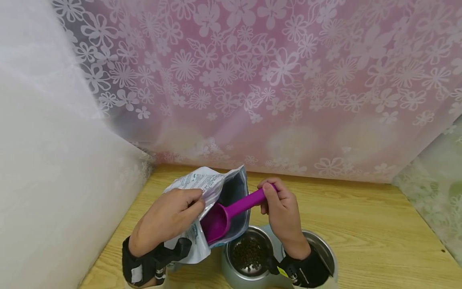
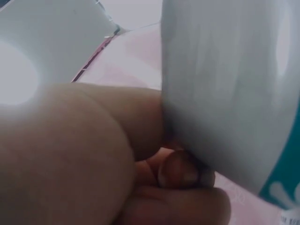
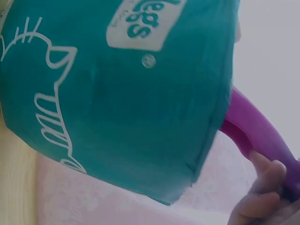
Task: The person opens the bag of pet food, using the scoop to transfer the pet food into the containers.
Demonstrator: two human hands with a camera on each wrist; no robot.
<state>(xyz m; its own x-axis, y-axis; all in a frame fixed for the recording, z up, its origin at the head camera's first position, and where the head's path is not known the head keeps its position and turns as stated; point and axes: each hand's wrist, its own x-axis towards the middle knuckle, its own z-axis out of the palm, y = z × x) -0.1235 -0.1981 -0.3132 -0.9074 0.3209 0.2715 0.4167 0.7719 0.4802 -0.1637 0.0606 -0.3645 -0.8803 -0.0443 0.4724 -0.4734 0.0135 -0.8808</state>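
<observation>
My left hand [image 1: 167,216] pinches the near edge of a pouch-style bag [image 1: 205,178], whose mouth gapes toward the right. White with print on one side, the bag is teal with a white line-drawn cat on its other face [image 3: 117,103], in the right wrist view. A purple scoop [image 1: 245,204] has its cup inside the bag's mouth; only purple shows in the visible part of the cup. The end of the scoop's handle is in my right hand [image 1: 285,212], thumb on top and fingers curled beneath. The bag's deeper inside is hidden.
Below the bag's mouth stands a double feeder with a pale grey-green base [image 1: 231,273]. Small brown kibble [image 1: 249,253] lies in its left steel bowl [image 1: 266,237]; my right wrist partly covers the right steel bowl [image 1: 326,251]. Floral curtains [image 1: 252,100] surround the wooden table [image 1: 379,224].
</observation>
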